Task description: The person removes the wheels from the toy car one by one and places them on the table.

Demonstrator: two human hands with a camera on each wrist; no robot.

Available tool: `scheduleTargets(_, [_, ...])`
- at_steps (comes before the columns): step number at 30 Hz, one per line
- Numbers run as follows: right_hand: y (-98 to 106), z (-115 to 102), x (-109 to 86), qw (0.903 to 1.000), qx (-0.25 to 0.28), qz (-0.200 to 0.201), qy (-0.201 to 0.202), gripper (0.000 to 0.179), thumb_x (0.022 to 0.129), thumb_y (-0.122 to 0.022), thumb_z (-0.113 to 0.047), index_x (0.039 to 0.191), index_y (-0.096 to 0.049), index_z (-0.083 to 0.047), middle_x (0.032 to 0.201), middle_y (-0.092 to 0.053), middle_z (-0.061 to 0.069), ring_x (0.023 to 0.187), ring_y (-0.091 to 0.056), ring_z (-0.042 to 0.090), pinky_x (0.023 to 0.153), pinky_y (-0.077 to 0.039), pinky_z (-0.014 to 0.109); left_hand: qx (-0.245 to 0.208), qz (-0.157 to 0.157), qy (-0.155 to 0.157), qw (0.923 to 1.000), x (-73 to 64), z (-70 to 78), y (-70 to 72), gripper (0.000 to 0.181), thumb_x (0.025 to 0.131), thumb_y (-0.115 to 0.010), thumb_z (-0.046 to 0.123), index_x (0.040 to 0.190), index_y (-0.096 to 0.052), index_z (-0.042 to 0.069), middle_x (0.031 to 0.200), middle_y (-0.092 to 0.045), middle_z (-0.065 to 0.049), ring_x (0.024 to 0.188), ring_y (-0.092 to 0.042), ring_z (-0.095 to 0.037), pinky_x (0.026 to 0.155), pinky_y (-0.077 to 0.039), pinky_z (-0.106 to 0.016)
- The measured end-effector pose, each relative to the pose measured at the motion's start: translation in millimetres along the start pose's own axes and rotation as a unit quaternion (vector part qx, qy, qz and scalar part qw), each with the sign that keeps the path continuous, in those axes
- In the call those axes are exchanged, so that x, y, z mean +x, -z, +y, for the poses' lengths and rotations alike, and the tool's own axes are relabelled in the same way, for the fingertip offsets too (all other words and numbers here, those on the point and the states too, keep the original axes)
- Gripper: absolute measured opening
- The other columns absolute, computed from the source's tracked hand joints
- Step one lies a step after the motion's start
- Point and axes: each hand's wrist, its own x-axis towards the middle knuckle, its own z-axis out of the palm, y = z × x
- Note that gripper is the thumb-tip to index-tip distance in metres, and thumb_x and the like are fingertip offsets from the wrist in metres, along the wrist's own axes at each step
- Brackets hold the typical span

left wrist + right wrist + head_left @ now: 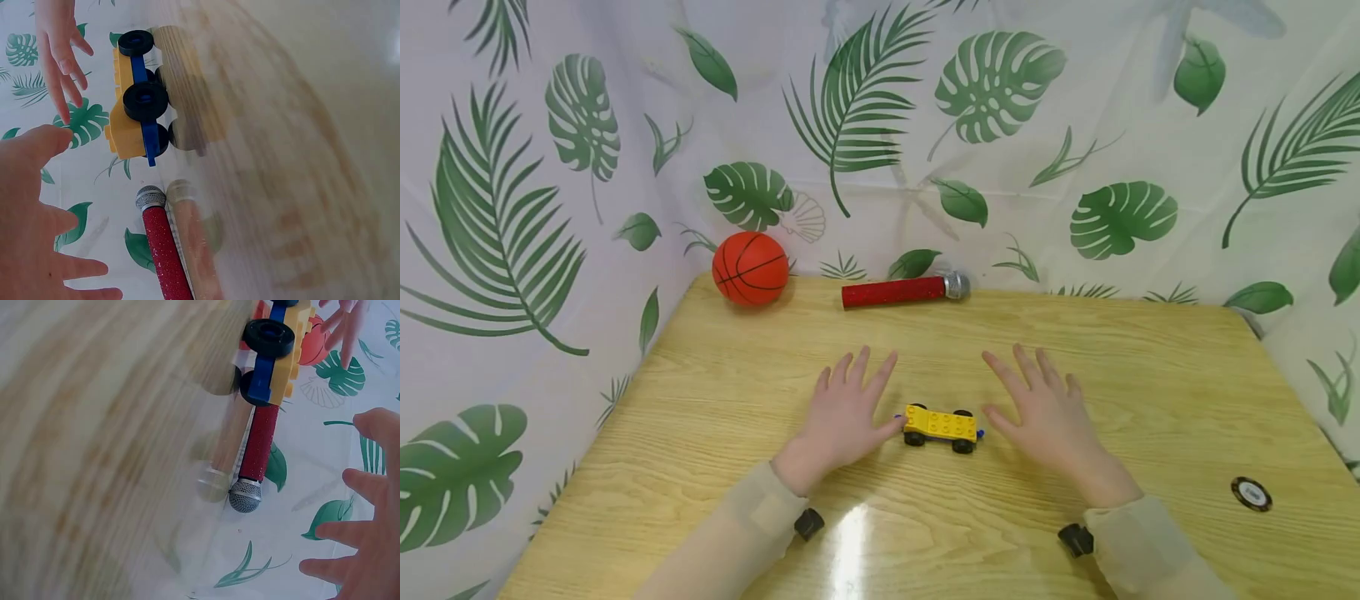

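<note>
A yellow toy car (943, 424) with black wheels and a blue base stands on the table between the two hands. To its left, the left hand (848, 417) spreads its fingers, the thumb tip right at the car's end in the head view. On the other side the right hand (1043, 417) is spread too, its thumb pointing at the car's blue hitch. Neither hand holds anything. From the left wrist, the car (134, 100) appears side-on beyond the thumb; the right wrist view shows the car (273, 356) near its top edge.
A red microphone (895, 292) with a silver head lies along the table's back edge. Left of it sits an orange basketball (750, 268). A dark-rimmed poker chip (1251, 493) lies at the right. Leaf-printed cloth (865, 108) hangs behind the wooden table (700, 433).
</note>
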Motion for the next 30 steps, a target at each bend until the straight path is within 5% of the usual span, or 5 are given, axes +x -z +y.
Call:
scheduleTargets(11, [-6,-8,-1.1,0.9984,0.009,0.016,0.053,0.070,0.094,-0.063,-0.044,0.154,-0.035,-0.020,0.145,-0.048,0.023,0.128,-0.048,0.050,0.099,-0.040,0.071,0.013,0.015,-0.029,0.9994,0.7,4.5,-3.5,0.079,0.094,-0.049,0.065,0.157,-0.027,0.022,0.157,-0.036,-0.013,0.138,-0.042,-0.036,0.109,-0.043,-0.054])
scheduleTargets(17, [-8,-11,-0.3,0.9969,0.058,0.006,0.053,0.064,0.092,-0.069,-0.041,0.144,-0.048,-0.010,0.133,-0.059,0.019,0.119,-0.057,0.041,0.096,-0.049,0.059,-0.034,0.020,-0.042,0.9983,0.7,7.2,-3.0,0.071,0.096,-0.054,0.057,0.153,-0.036,0.019,0.148,-0.049,-0.011,0.128,-0.054,-0.031,0.100,-0.052,-0.046])
scheduleTargets(24, [-6,-16,-1.4,0.9883,0.144,-0.019,0.047,0.065,0.086,-0.078,-0.031,0.139,-0.051,-0.005,0.130,-0.062,0.017,0.112,-0.063,0.036,0.089,-0.055,0.052,-0.130,-0.011,-0.037,0.9908,3.1,8.0,-1.5,0.070,0.095,-0.063,0.048,0.152,-0.037,0.017,0.142,-0.055,-0.009,0.120,-0.061,-0.027,0.088,-0.058,-0.043])
scheduleTargets(30, [-11,-16,1.0,0.9850,0.156,-0.028,0.067,0.064,0.083,-0.081,-0.028,0.136,-0.053,-0.004,0.126,-0.064,0.016,0.103,-0.065,0.033,0.082,-0.057,0.047,-0.122,-0.011,-0.057,0.9909,3.8,9.1,-2.8,0.066,0.094,-0.066,0.042,0.149,-0.041,0.016,0.135,-0.061,-0.009,0.112,-0.065,-0.024,0.082,-0.059,-0.039])
